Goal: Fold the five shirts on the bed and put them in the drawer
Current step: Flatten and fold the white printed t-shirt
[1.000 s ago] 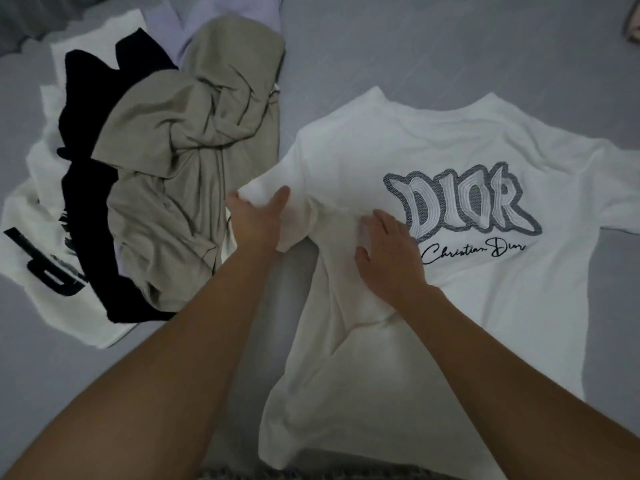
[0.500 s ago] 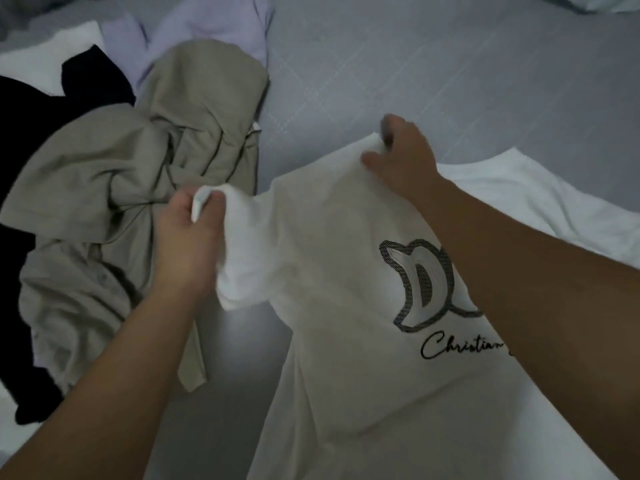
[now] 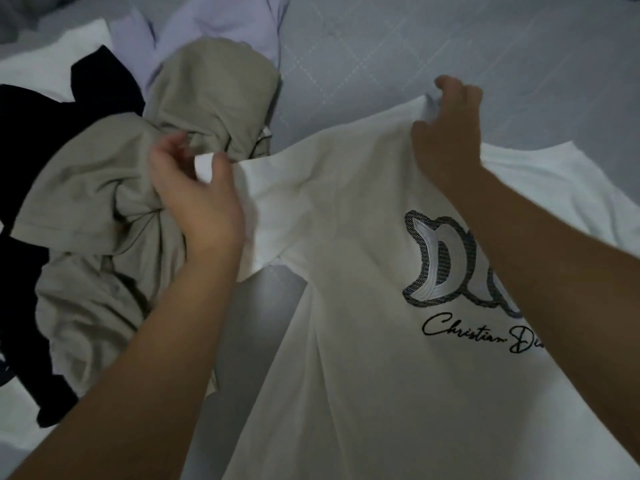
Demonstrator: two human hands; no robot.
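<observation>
White T-shirt (image 3: 346,306) with a large printed logo and a script line beneath it lies spread on the grey quilted bed (image 3: 415,46), filling the right and lower part of the view. It seems to be the first shirt being laid out for folding; no fold is made yet, and no drawer is in view.

The right hand (image 3: 446,133) reaches to the far edge of the shirt, near the collar or shoulder. Its fingers (image 3: 450,88) are curled over the fabric edge and pinch it, lifting it a little.

The left hand (image 3: 197,199) holds the end of the near sleeve. Its thumb and fingers are partly curled and pinch the white cuff between them, pulling the sleeve out sideways.

The next move likely calls for drawing the sleeve and shoulder taut and flat, then turning that side inward over the body of the shirt.

Just beside the left hand sits a rumpled heap of the other garments: a beige shirt (image 3: 121,202) on top, a black one (image 3: 52,133) under it, a lilac one (image 3: 214,26) behind, and white fabric (image 3: 52,50) at the far left.
</observation>
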